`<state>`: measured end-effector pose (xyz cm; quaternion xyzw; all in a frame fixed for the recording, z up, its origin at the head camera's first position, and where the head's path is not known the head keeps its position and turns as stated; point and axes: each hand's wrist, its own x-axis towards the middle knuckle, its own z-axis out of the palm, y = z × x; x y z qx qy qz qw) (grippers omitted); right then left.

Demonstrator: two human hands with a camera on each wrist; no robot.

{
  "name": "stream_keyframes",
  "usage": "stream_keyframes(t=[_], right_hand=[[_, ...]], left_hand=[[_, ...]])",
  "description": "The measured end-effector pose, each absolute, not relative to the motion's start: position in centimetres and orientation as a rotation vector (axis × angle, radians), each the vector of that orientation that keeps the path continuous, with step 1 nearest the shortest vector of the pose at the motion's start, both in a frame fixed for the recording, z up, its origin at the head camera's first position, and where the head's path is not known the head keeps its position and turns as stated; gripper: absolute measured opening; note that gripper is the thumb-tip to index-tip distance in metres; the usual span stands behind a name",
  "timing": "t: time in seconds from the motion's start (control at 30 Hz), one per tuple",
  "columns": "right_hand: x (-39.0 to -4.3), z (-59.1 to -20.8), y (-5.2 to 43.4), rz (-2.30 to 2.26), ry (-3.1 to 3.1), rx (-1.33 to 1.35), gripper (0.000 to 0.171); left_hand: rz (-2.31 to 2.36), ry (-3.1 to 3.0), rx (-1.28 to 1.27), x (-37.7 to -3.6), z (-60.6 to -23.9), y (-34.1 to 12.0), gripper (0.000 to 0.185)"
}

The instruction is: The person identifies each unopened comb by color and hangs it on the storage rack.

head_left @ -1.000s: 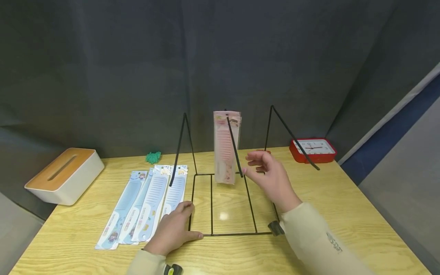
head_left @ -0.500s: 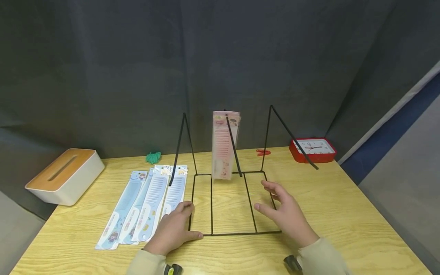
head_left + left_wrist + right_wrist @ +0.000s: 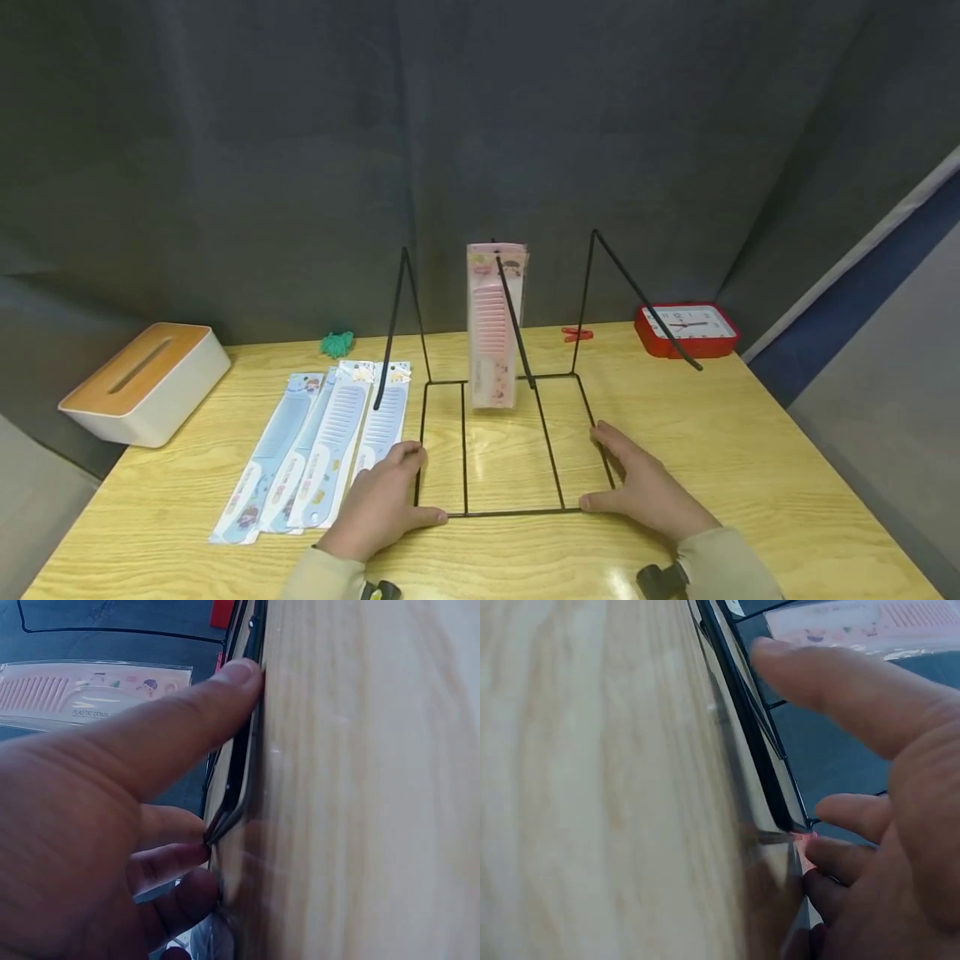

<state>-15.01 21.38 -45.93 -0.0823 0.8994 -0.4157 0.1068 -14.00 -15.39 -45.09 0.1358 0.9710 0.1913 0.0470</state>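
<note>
A black wire rack (image 3: 513, 513) with three sloping arms stands on the table. Pink combs in clear packaging (image 3: 489, 325) hang from its middle arm, one behind another. My left hand (image 3: 378, 500) rests at the front left corner, its thumb (image 3: 236, 673) along the front bar and its fingers by the side bar. At the opposite front corner is my right hand (image 3: 652, 492), thumb and fingers spread around that corner, the thumb (image 3: 772, 652) straight near the front bar. Several packaged blue combs (image 3: 330, 442) lie fanned out left of the rack.
A white tissue box with a wooden lid (image 3: 146, 383) stands at the left edge. A red clock (image 3: 686, 329) sits at the back right, and a red clip (image 3: 577, 334) lies behind the rack. Green string (image 3: 337, 344) is bundled at the back, before a dark curtain (image 3: 300, 167).
My right hand has moved from beside the hanging pink combs down to the rack's front right corner. The combs swung slightly. My left hand has stayed at its corner.
</note>
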Motion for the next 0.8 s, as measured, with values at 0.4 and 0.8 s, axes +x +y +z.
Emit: stream_keyframes(t=[0.4, 0.8], right_hand=[[-14.8, -46.3, 21.5, -1.083, 2.726, -0.229, 0.123], [-14.7, -46.1, 21.2, -1.083, 2.751, -0.237, 0.12]], left_hand=[[0.863, 2.812, 0.37, -15.8, -44.2, -16.2, 0.073], [1.248, 2.783, 0.13, -27.1, -44.4, -21.9, 0.051]])
